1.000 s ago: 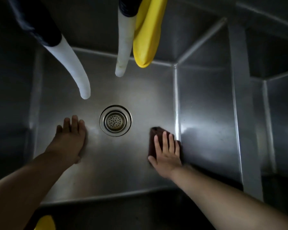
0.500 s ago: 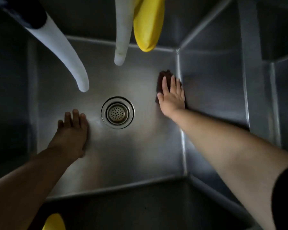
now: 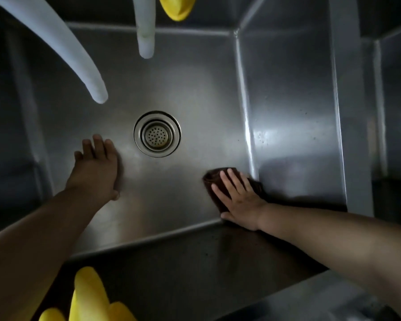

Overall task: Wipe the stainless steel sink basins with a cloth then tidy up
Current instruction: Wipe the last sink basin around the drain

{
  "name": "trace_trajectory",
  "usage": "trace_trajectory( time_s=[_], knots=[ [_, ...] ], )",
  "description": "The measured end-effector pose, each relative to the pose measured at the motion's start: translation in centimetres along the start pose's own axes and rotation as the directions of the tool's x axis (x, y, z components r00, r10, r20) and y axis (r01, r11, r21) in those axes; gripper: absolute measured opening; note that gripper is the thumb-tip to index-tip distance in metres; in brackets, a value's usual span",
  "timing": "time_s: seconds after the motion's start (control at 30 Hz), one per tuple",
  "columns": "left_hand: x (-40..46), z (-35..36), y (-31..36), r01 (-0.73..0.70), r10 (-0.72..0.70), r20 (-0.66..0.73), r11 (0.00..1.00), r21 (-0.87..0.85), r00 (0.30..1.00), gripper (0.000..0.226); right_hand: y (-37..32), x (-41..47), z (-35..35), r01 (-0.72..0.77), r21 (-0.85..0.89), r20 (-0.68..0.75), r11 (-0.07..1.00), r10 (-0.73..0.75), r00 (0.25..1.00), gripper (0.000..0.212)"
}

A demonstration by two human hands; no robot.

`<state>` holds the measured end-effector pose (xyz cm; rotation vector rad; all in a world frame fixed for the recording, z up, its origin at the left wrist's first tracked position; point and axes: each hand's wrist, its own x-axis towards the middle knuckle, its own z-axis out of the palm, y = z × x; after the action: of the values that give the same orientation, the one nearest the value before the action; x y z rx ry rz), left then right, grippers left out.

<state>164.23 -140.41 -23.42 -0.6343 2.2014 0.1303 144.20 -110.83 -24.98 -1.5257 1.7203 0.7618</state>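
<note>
Low right in the basin: hand flat on cloth

Lower right of the frame, the right hand (image 3: 239, 200) presses a dark cloth (image 3: 214, 181) with straight fingers onto the sink (image 3: 171, 77) floor, against the right wall. The left hand (image 3: 95, 167) lies flat, holding nothing, left of the drain (image 3: 157, 133)

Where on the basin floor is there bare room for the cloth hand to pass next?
Bare steel lies between the drain and the right wall, and along the back, beyond the two hoses. Crowded spots: the near right corner, where the right hand presses the cloth, and left of the drain, under the left hand.
</note>
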Motion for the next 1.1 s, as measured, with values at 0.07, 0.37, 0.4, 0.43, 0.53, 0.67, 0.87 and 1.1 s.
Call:
trace_trajectory(
  time_s=[0.07, 0.37, 0.4, 0.43, 0.53, 0.67, 0.87, 1.1],
  knots=[
    [0.1, 0.2, 0.0, -0.002, 0.002, -0.002, 1.0, 0.002, 1.0, 0.129, 0.2, 0.2, -0.4, 0.123, -0.021, -0.005, 0.992, -0.124, 0.992, 0.08],
    [0.5, 0.6, 0.1, 0.005, -0.005, -0.006, 1.0, 0.0, 1.0, 0.131, -7.3, 6.8, -5.0, 0.654, -0.409, -0.214, 0.637, -0.763, 0.61, 0.06],
    [0.5, 0.6, 0.1, 0.004, -0.004, -0.008, 1.0, 0.008, 1.0, 0.131, -9.2, 7.9, -5.6, 0.667, -0.418, -0.24, 0.616, -0.783, 0.573, 0.057],
    [0.5, 0.6, 0.0, 0.002, -0.002, -0.013, 1.0, 0.017, 1.0, 0.131, -11.1, 8.8, -6.1, 0.669, -0.423, -0.248, 0.61, -0.789, 0.562, 0.055],
    [0.5, 0.8, 0.1, 0.003, -0.002, -0.03, 1.0, 0.03, 1.0, 0.132, -14.7, 10.0, -6.9, 0.619, -0.447, -0.221, 0.646, -0.75, 0.623, 0.055],
    [0.7, 1.0, 0.2, 0.012, -0.011, -0.024, 0.999, 0.037, 1.0, 0.131, -12.5, 9.6, -6.8, 0.62, -0.423, -0.286, 0.661, -0.747, 0.6, 0.05],
    [1.0, 1.2, 0.0, 0.021, -0.021, 0.002, 1.0, 0.007, 1.0, 0.132, -2.9, 7.6, -6.5, 0.477, -0.333, -0.41, 0.813, -0.581, 0.704, 0.057],
    [0.9, 1.4, -0.2, 0.027, -0.027, -0.004, 0.999, -0.041, 1.0, 0.131, -0.6, 11.0, -12.1, 0.123, 0.07, -0.572, 0.99, -0.061, 0.818, 0.052]
  ],
)
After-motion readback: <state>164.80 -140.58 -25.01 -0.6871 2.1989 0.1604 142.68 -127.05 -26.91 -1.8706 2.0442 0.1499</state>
